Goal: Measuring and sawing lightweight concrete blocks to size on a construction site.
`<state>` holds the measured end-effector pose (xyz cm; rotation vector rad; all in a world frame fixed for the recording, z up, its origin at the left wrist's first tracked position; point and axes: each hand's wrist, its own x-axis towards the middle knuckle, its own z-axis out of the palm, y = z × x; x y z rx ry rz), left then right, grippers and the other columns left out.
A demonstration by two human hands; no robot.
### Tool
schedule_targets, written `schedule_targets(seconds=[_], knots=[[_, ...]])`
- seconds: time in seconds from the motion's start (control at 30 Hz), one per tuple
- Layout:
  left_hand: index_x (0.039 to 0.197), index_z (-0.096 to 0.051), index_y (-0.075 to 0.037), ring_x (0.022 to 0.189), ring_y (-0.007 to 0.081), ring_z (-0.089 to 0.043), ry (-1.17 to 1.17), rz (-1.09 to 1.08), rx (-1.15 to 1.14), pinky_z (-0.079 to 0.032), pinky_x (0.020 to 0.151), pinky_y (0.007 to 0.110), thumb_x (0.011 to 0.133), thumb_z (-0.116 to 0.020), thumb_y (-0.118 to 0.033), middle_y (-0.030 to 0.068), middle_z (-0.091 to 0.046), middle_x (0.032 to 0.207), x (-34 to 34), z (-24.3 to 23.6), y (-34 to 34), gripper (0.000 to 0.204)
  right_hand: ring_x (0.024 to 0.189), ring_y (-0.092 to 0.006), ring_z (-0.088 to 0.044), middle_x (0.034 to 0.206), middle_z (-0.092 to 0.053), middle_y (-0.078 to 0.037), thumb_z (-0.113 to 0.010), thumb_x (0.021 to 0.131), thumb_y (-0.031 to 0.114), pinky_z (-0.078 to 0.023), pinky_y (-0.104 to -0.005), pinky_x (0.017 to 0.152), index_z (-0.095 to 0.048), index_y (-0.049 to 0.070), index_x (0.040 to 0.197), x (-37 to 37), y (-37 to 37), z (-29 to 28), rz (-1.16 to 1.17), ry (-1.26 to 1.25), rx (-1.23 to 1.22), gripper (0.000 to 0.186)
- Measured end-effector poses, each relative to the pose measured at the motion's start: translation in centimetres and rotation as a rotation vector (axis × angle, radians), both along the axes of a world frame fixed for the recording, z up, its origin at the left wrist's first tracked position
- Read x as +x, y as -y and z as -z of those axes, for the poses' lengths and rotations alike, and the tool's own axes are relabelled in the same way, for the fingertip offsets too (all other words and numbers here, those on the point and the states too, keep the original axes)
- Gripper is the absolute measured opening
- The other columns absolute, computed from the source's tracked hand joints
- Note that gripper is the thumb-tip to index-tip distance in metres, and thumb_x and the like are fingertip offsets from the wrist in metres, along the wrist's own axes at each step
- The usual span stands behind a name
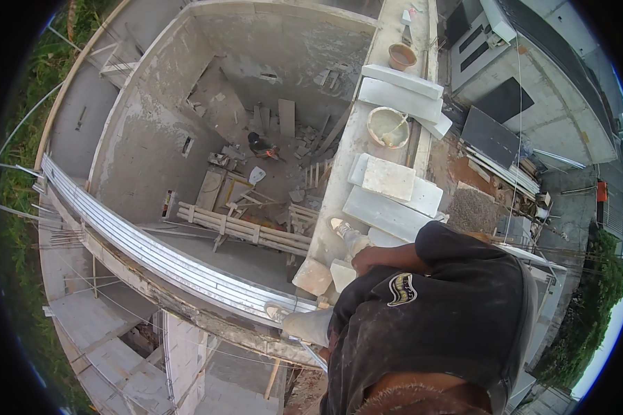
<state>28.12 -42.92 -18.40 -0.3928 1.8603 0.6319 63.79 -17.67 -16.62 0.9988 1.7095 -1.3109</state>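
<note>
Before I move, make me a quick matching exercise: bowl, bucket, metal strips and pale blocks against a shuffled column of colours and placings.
1. Bowl
2. Bucket
3. Metal strips
4. Pale blocks

A. Silvery, lying side by side
B. Stacked, on both sides of the bucket
C. Reddish-brown
D. White-rimmed

Pairs: 1-C, 2-D, 3-A, 4-B
</note>
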Motion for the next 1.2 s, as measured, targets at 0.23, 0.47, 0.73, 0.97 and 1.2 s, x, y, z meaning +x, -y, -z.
schedule_targets(seconds=[0.23,0.47,0.73,0.97,1.2], knots=[[0.159,-0.005,-0.031,0.105,0.0354,-0.062,-0.127,0.047,0.142,-0.049,0.086,0.055,0.101,-0.051,-0.013,0.0165,-0.055,0.132,-1.8,-3.4,-14.5,0.075,0.110,-0.0320,-0.069,0.118,-0.072,-0.015,-0.078,0.070,0.042,-0.055,-0.0455,0.088,-0.074,0.007,0.117,1.9,-2.2,-4.7,0.190,0.054,0.049,0.058],[0.161,-0.006,-0.026,0.108,0.0315,-0.061,-0.333,0.461,0.546,-0.044,0.092,0.058,0.097,-0.052,-0.017,0.0134,-0.055,0.132,0.5,-8.7,-30.3,0.079,0.114,-0.0335,-0.066,0.123,-0.070,-0.014,-0.073,0.073,0.028,-0.054,-0.0474,0.090,-0.069,0.012,0.125,2.1,-3.4,-0.5,0.255,-0.008,0.101,0.054],[0.161,-0.007,-0.017,0.096,0.0258,-0.061,-0.302,0.626,0.472,-0.055,0.090,0.041,0.097,-0.056,-0.010,0.0171,-0.058,0.117,3.1,-4.7,-27.4,0.082,0.104,-0.0367,-0.069,0.111,-0.072,-0.015,-0.063,0.078,0.014,-0.056,-0.0497,0.083,-0.070,0.012,0.112,7.1,-2.9,5.2,0.566,-0.028,0.404,0.036],[0.159,-0.002,-0.036,0.096,0.0328,-0.067,-0.093,0.144,0.137,-0.051,0.072,0.054,0.096,-0.062,-0.020,0.0178,-0.058,0.130,-1.9,2.2,-14.3,0.088,0.106,-0.0370,-0.068,0.113,-0.071,-0.019,-0.062,0.077,0.014,-0.056,-0.0469,0.090,-0.067,0.008,0.120,12.3,-3.1,5.5,0.616,0.080,0.392,0.044],[0.161,-0.007,-0.026,0.089,0.0252,-0.070,-0.308,0.083,0.199,-0.051,0.062,0.038,0.098,-0.056,-0.016,0.0165,-0.062,0.128,2.3,-2.3,-11.1,0.081,0.110,-0.0333,-0.066,0.115,-0.070,-0.015,-0.071,0.077,0.020,-0.052,-0.0441,0.093,-0.063,0.016,0.126,12.1,-5.8,4.5,0.454,0.015,0.345,0.050]])
